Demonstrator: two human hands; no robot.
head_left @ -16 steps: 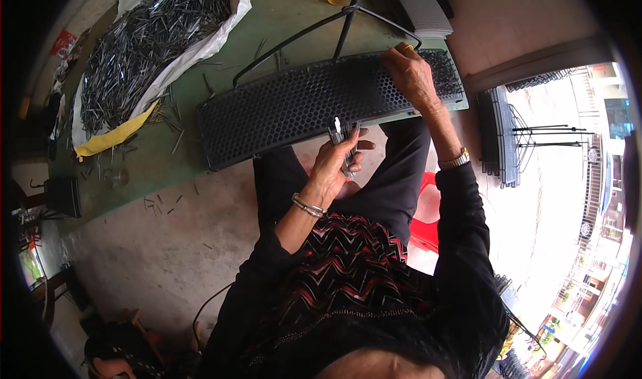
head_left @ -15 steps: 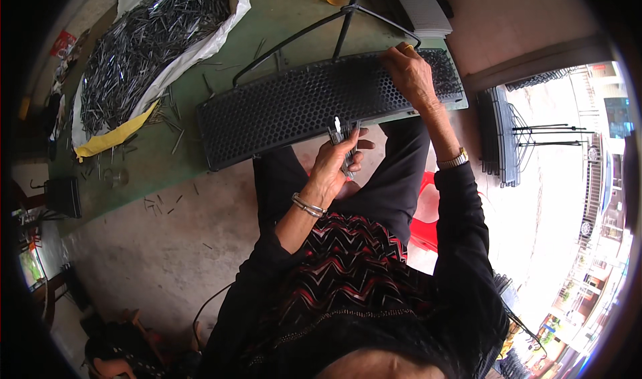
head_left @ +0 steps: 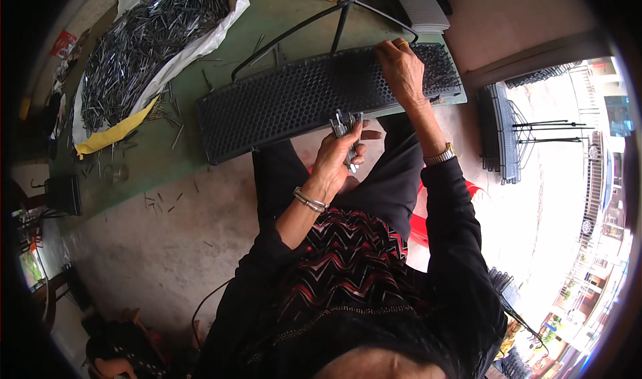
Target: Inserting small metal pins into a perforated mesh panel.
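My left hand (head_left: 332, 157) is closed round a bundle of thin grey metal pins (head_left: 344, 126), held at the near edge of a long black panel (head_left: 267, 111) full of round holes. Fingers bent down, my right hand (head_left: 402, 73) is over the right part of this panel. Its fingertips are pinched at the surface, and anything between them is too small or hidden. The panel's right end looks darker and rougher, with many small pieces standing close together there.
A white sack (head_left: 231, 18) heaped with loose metal pins (head_left: 147, 51) lies on the green table (head_left: 180, 172) at left. A black rod frame (head_left: 343, 25) rises behind the panel. A stack of light panels (head_left: 418, 8) stands at the back; more dark panels (head_left: 498, 135) lean at right.
My right hand has moved a little to the left and away from me along the panel. The panel has shifted slightly. My left hand still holds the pins, in nearly the same place.
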